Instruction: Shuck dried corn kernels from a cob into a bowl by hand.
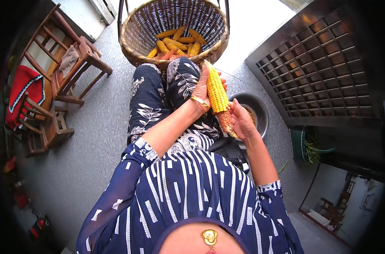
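A yellow corn cob (217, 90) slants in front of my knees, kernels covering its upper part and its lower end stripped to the reddish core. My left hand (202, 85) wraps the upper part from the left, fingertips showing behind it. At the bare lower end, my right hand (242, 120) holds the cob from the right, with the thumb raised near the kernel edge. Below and behind that hand is a metal bowl (264, 116) with some loose kernels, partly hidden. Beyond my knees stands a woven basket (176, 12) containing several yellow cobs (173, 43) and reddish stripped cores (167, 55).
A wooden chair (64, 84) with a cloth (70, 60) on it stands on the left, near a small wooden chair (51, 130) and a red cloth (26, 92). To the right are a dark lattice panel (319, 70) and a green planter (297, 143). Speckled grey floor (94, 127) lies between.
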Motion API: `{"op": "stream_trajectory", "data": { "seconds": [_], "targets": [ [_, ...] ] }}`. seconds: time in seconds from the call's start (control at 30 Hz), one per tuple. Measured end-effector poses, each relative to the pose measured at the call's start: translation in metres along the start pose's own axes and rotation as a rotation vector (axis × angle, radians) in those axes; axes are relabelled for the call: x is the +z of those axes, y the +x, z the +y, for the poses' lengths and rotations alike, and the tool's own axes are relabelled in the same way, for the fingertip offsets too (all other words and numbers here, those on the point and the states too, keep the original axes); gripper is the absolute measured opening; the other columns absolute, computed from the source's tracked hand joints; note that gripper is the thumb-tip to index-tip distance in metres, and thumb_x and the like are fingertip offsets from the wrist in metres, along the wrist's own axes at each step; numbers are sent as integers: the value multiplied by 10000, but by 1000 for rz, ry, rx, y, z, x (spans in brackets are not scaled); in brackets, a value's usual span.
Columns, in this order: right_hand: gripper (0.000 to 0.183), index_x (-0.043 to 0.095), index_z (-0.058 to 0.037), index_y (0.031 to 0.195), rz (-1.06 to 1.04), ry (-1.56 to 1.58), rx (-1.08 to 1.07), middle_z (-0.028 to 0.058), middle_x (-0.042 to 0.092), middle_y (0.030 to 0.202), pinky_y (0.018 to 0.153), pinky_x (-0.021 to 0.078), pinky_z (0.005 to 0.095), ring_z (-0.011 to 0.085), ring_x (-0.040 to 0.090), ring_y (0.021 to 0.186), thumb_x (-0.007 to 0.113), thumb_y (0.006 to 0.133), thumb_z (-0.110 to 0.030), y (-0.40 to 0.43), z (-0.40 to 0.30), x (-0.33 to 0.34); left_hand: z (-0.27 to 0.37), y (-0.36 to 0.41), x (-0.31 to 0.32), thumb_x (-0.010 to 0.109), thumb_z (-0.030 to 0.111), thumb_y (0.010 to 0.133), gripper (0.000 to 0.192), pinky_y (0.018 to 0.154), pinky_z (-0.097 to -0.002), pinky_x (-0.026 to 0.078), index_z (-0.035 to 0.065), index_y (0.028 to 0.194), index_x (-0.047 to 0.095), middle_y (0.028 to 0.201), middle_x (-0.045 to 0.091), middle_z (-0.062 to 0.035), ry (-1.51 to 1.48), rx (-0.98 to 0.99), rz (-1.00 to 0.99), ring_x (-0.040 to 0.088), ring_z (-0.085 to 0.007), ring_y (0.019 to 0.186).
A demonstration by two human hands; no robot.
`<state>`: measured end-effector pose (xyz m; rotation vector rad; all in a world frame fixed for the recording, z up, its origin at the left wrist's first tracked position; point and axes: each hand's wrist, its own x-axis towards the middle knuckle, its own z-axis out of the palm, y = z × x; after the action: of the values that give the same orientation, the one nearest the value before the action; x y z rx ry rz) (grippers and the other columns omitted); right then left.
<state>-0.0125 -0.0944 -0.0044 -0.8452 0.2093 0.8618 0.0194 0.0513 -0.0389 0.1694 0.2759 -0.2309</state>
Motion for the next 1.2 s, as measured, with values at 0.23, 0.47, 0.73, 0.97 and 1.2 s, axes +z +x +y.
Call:
{"op": "stream_trajectory", "data": {
  "seconds": [0.23, 0.47, 0.73, 0.97, 1.2],
  "targets": [
    [291, 461, 36, 993, -48, -184, -77, 98, 550, 893, 696, 441, 230, 133, 549, 782, 462, 815, -195, -3, 6, 2, -2, -3, 2, 607, 493, 626, 517, 623, -330, 459, 55, 859, 461, 688, 516, -96, 32, -19, 47, 524, -209, 623],
    [313, 424, 36, 1050, -113, -246, -75, 122, 530, 962, 751, 434, 249, 160, 540, 862, 431, 826, -183, -3, 6, -7, -1, -1, 1, 604, 499, 622, 519, 615, -325, 460, 58, 855, 459, 685, 511, -90, 29, -42, 62, 520, -204, 615],
    [285, 446, 54, 1018, -44, -210, -49, 114, 544, 932, 722, 437, 241, 142, 549, 804, 433, 789, -115, -5, 3, -5, -4, -4, 4, 618, 488, 619, 517, 607, -321, 461, 58, 857, 456, 681, 506, -92, 23, -57, 42, 519, -202, 614],
    [333, 433, 62, 1025, -47, 16, 57, 137, 537, 953, 763, 432, 291, 190, 552, 825, 368, 796, -171, -5, -2, -1, -1, 1, 2, 587, 516, 633, 526, 609, -330, 463, 59, 858, 455, 684, 511, -92, 26, -29, 34, 524, -205, 610],
    [332, 471, 40, 973, 37, -190, -58, 111, 559, 868, 686, 459, 251, 163, 562, 773, 457, 813, -251, -3, 4, 6, -6, -6, 3, 601, 493, 635, 538, 651, -352, 457, 45, 898, 462, 728, 524, -104, 65, -38, 44, 529, -214, 650]
  ]
}}
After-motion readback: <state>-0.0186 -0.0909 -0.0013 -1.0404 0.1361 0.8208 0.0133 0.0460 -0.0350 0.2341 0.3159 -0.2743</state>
